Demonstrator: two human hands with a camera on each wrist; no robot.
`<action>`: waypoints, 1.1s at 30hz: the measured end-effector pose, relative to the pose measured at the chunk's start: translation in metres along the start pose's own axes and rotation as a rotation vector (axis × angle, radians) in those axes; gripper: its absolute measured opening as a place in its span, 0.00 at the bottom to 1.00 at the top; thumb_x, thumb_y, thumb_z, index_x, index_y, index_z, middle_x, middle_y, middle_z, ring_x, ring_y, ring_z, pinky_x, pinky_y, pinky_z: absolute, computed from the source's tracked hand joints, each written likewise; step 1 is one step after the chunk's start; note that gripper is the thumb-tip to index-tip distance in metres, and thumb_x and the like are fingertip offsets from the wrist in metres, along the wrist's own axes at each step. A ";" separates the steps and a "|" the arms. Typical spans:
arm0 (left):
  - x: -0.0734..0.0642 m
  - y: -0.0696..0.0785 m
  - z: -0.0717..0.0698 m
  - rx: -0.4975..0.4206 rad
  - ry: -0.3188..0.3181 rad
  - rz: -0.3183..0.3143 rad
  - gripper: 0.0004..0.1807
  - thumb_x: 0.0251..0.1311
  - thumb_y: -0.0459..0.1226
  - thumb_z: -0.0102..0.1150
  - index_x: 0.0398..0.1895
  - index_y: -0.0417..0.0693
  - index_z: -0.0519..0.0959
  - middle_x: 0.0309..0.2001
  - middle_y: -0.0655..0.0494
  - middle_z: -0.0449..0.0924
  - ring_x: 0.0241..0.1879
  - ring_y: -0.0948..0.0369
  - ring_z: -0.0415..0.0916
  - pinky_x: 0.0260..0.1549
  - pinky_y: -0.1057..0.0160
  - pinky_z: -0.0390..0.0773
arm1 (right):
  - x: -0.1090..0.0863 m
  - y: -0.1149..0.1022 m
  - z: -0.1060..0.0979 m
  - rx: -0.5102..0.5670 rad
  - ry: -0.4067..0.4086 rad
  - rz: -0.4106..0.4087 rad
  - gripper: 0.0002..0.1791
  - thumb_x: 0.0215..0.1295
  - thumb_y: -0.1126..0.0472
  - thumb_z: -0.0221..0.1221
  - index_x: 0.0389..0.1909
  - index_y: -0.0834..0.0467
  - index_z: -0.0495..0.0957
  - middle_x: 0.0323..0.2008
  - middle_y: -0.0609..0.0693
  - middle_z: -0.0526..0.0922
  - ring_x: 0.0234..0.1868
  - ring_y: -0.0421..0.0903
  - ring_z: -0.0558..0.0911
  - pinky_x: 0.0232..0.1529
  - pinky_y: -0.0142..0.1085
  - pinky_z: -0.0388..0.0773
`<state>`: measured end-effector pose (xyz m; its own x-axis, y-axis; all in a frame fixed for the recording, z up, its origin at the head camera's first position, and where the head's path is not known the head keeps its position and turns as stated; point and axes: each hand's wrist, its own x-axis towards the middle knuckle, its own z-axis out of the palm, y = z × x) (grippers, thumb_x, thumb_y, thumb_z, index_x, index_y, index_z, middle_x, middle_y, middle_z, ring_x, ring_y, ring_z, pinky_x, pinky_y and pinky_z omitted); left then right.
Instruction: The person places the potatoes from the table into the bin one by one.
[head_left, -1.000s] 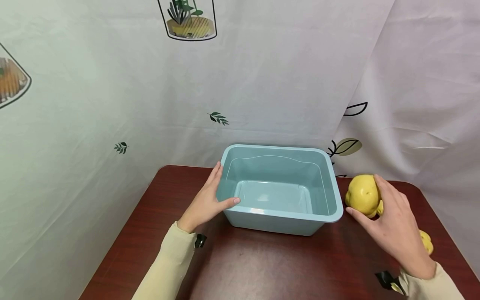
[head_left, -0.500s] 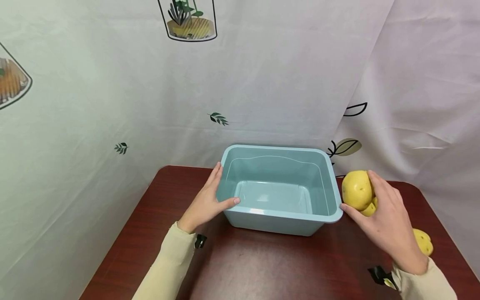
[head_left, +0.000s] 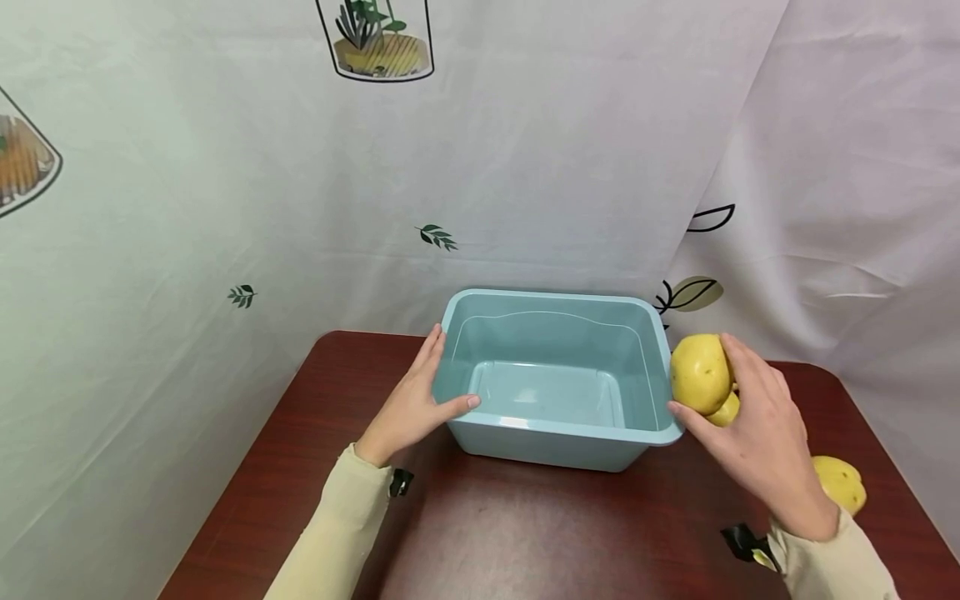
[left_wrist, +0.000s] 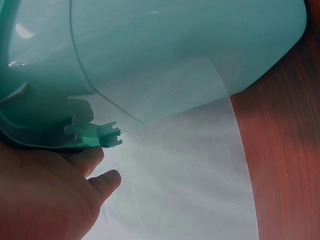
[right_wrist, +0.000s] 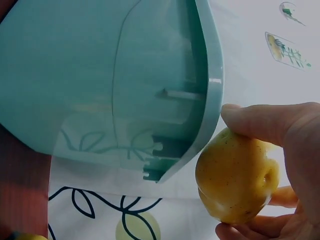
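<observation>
My right hand grips a smooth yellow potato beside the right rim of a light blue plastic basin. A smaller yellow lump shows under the potato in the head view; whether it belongs to the same piece I cannot tell. In the right wrist view, thumb and fingers hold the potato from opposite sides, just outside the basin rim. At the basin's left end lies my left hand, fingers extended along the outer side and thumb stretched over the front-left rim. Nothing lies inside the basin.
Another yellow potato rests on the dark red wooden table, near the right wrist. Patterned white cloth hangs behind the basin, close to its back rim. Black straps show at both wrists.
My right hand has moved left and slightly upward with the potato, up to the basin's right rim. More of the potato on the table shows. My left hand and the basin keep their places.
</observation>
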<state>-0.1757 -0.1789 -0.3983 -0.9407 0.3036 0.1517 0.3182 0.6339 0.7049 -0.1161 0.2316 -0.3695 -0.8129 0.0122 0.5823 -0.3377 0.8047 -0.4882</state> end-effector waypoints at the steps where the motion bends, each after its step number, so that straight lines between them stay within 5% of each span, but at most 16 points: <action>1: 0.000 0.000 0.000 0.000 0.000 0.000 0.62 0.55 0.68 0.63 0.82 0.48 0.42 0.80 0.73 0.30 0.78 0.62 0.39 0.71 0.45 0.57 | 0.000 0.000 0.001 -0.001 0.003 -0.006 0.57 0.37 0.60 0.80 0.73 0.63 0.64 0.64 0.67 0.71 0.56 0.68 0.69 0.44 0.59 0.64; 11: 0.000 0.000 0.000 -0.003 0.001 0.002 0.61 0.56 0.65 0.64 0.82 0.49 0.41 0.80 0.74 0.30 0.78 0.63 0.39 0.71 0.45 0.57 | 0.006 -0.006 0.006 0.032 0.024 -0.063 0.59 0.33 0.62 0.82 0.72 0.65 0.65 0.63 0.68 0.72 0.57 0.70 0.69 0.54 0.63 0.63; 33: 0.000 0.000 0.000 -0.002 0.001 -0.001 0.62 0.56 0.67 0.63 0.82 0.49 0.41 0.80 0.74 0.30 0.78 0.63 0.39 0.71 0.45 0.57 | 0.010 -0.020 0.019 0.049 -0.026 -0.106 0.58 0.38 0.60 0.81 0.73 0.64 0.63 0.66 0.67 0.70 0.59 0.70 0.68 0.57 0.64 0.63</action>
<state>-0.1756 -0.1786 -0.3985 -0.9412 0.3019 0.1515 0.3167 0.6328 0.7066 -0.1269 0.2041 -0.3660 -0.7832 -0.0871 0.6157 -0.4447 0.7704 -0.4568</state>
